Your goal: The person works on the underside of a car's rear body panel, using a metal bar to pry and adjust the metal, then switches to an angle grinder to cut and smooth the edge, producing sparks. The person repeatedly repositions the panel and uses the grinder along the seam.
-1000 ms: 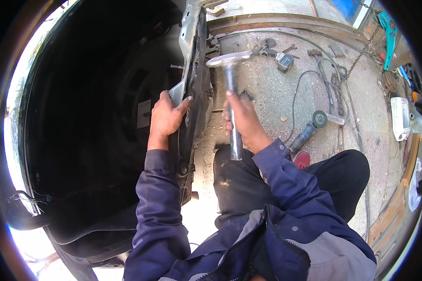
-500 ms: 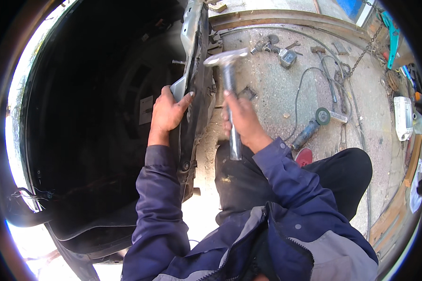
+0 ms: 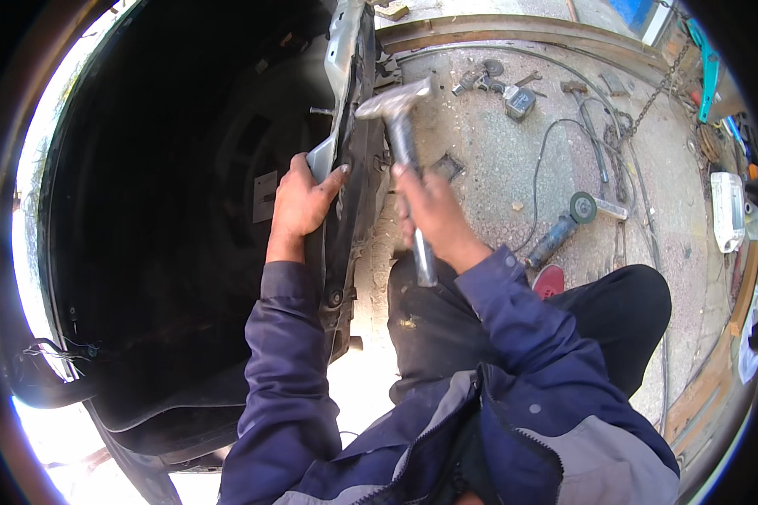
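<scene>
My left hand (image 3: 306, 202) is closed on the edge of a car body panel (image 3: 342, 114), its thumb on the outer side and its fingers on the inner side. Bare grey metal shows just above the fingers; what lies under the palm is hidden. My right hand (image 3: 436, 212) is wrapped around the shaft of a metal hammer (image 3: 405, 147). The hammer's head, slightly blurred, is up beside the panel edge; I cannot tell whether it touches. The dark cavity of the car body (image 3: 168, 210) fills the left side.
On the concrete floor to the right lie an angle grinder (image 3: 560, 231), a cordless power tool (image 3: 514, 99), another hammer (image 3: 588, 118) and looping cables. A chain (image 3: 648, 105) hangs at the far right. A long metal beam (image 3: 514, 32) crosses the back. My knees flank the work.
The hammer head has swung left and a little down toward the panel edge, tilting the shaft. My left hand keeps its place on the panel.
</scene>
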{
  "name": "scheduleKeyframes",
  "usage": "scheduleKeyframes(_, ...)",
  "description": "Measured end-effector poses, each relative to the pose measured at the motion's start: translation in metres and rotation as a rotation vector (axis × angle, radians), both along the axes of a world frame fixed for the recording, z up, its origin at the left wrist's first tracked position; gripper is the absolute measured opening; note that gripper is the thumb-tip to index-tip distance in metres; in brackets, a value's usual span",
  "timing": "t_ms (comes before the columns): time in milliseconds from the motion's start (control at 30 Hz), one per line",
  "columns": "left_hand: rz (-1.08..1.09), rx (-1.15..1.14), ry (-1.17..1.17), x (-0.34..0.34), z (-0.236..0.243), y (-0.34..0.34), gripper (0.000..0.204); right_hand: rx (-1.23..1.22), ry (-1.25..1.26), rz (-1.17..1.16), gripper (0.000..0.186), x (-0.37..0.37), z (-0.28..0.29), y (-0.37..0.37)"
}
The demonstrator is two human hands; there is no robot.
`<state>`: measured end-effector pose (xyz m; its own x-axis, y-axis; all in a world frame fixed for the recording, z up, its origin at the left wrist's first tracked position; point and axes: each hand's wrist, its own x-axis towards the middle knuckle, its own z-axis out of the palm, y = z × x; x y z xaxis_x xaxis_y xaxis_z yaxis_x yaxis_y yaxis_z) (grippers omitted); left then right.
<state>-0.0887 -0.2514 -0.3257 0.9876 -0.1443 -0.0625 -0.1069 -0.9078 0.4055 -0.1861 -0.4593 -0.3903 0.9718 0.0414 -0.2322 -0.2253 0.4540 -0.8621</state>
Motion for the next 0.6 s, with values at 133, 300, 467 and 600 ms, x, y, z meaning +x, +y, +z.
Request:
scheduleKeyframes(133,0.004,-0.013,-0.037,-0.001,0.0,-0.002,0.076,0.189,-0.152,-0.453,0.042,0.008,0.021,-0.042)
scheduleKeyframes(300,0.022,0.003,-0.006,0.003,-0.004,0.002,0.075,0.57,-0.268,-0.841,0.042,0.013,-0.001,-0.012)
scheduleKeyframes(467,0.0,-0.032,-0.002,0.002,-0.002,0.001,0.075,0.215,0.13,0.027,0.043,0.004,-0.023,0.018)
scheduleKeyframes(600,-0.022,-0.036,-0.025,0.002,-0.002,0.002,0.076,0.254,-0.091,-0.323,0.046,0.021,-0.013,-0.022)
